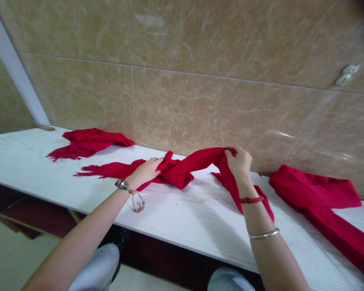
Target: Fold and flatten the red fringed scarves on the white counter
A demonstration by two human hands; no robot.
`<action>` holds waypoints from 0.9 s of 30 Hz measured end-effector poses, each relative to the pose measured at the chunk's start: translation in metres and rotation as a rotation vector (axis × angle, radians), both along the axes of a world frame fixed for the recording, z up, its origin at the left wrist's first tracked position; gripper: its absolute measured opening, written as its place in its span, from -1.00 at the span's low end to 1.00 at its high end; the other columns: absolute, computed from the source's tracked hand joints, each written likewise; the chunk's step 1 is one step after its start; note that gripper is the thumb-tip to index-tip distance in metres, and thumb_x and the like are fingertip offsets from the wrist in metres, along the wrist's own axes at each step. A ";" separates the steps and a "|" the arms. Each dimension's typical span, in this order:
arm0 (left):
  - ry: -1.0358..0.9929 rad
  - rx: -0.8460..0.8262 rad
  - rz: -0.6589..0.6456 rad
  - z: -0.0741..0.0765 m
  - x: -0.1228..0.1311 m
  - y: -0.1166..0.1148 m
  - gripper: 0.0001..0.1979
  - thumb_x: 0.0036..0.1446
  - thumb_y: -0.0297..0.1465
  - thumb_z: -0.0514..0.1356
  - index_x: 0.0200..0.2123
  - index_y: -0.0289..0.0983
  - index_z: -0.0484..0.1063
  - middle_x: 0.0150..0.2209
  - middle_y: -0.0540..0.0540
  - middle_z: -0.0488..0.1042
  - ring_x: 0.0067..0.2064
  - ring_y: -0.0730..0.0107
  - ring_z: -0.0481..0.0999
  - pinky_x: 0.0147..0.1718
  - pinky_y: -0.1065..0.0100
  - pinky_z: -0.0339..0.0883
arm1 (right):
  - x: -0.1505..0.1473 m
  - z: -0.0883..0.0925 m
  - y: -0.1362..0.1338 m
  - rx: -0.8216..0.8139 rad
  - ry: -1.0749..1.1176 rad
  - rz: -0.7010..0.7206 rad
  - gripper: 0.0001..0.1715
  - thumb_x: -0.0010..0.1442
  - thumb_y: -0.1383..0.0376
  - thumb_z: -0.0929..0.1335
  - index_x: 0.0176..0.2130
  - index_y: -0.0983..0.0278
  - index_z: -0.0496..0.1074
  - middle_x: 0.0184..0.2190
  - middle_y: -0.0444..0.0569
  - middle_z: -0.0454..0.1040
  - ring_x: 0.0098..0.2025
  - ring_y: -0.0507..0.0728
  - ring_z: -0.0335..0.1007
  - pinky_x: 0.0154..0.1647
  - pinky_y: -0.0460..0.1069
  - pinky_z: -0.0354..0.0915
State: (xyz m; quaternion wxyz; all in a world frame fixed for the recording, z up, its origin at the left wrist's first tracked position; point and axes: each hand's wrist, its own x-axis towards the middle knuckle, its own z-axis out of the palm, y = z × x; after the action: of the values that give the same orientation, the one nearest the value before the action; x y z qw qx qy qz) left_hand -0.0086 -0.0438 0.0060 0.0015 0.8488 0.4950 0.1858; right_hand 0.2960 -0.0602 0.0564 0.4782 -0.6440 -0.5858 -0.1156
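Observation:
A long red scarf (200, 159) runs between my two hands, over a white wood-grain counter. My left hand (147, 171) grips its bunched part low on the counter, with the fingertips partly hidden in the folds. Beyond that hand, the fringed end lies spread to the left. My right hand (241, 161) pinches another stretch of the scarf and holds it raised near the wall. From there the cloth hangs down behind my right wrist onto the counter.
The counter (182, 218) stands against a tan marbled wall (200, 109). A crumpled red fringed scarf (91, 141) lies at the back left. More folded red cloth (315, 198) lies on the right. A wall socket (348, 74) is at the upper right. Below are open shelves (33, 214).

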 end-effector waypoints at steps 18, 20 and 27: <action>-0.335 0.098 0.005 0.041 0.036 -0.033 -0.46 -0.09 -0.65 0.09 0.02 -0.27 0.31 -0.01 -0.12 0.41 -0.02 0.27 0.40 -0.03 0.38 0.23 | -0.057 0.012 -0.029 -0.464 -0.455 0.573 -0.61 0.10 0.08 0.29 -0.25 0.32 0.48 -0.18 0.09 0.47 -0.15 0.16 0.38 -0.14 -0.04 0.23; -0.358 0.103 -0.001 0.043 0.041 -0.036 -0.46 -0.10 -0.67 0.10 0.01 -0.27 0.32 -0.05 -0.11 0.45 -0.06 0.29 0.43 -0.06 0.39 0.26 | -0.073 0.008 -0.030 -0.479 -0.430 0.552 -0.53 0.07 -0.01 0.28 -0.35 0.35 0.47 -0.30 0.10 0.48 -0.26 0.16 0.40 -0.24 -0.04 0.25; -0.407 0.001 -0.068 0.037 0.038 -0.032 -0.52 -0.05 -0.49 0.19 0.01 -0.23 0.32 -0.10 -0.12 0.47 -0.10 0.26 0.45 -0.10 0.33 0.29 | -0.097 -0.005 -0.030 -0.402 -0.340 0.270 -0.70 0.12 0.21 0.24 -0.39 0.36 0.45 -0.26 0.14 0.42 -0.23 0.16 0.37 -0.21 -0.02 0.22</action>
State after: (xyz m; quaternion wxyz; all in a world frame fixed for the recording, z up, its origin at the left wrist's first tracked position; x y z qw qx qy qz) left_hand 0.0298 -0.0754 0.0427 0.1075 0.8100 0.4552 0.3537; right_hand 0.1985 -0.0907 0.0514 0.2471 -0.6136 -0.7490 -0.0389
